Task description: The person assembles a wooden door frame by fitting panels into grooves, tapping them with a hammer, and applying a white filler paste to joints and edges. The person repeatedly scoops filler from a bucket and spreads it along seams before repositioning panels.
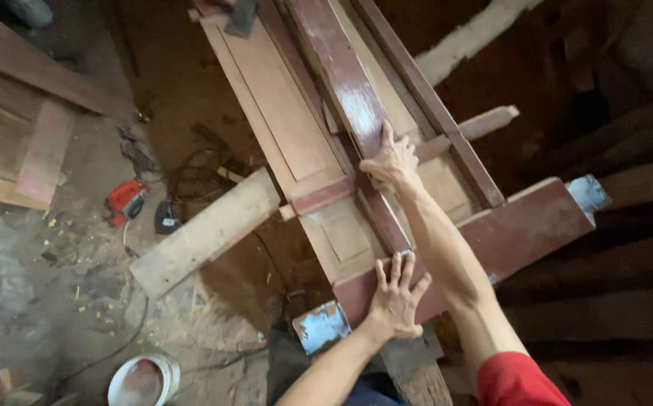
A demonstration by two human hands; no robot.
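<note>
1. At far left a stack of boards (18,143) lies on the dirt floor (33,278).
2. Right of it, a red power tool (125,200) sits on the floor with a tangle of cable (199,177) beside it.
3. A white bucket (144,380) stands at the bottom edge, near a loose plank (206,229) that slants under the door.
4. The panelled door (289,128) lies flat and aslant across the middle; a dark red stile (341,75) runs along it, and a red bottom rail (522,225) crosses its near end.
5. The left hand (396,297) is open, fingers spread, palm flat on the bottom rail where the stile meets it.
6. The right hand (393,162), arm stretched forward, presses open on the stile, fingers pointing away.
7. At far right, dark timbers (634,248) lie in shadow.
</note>
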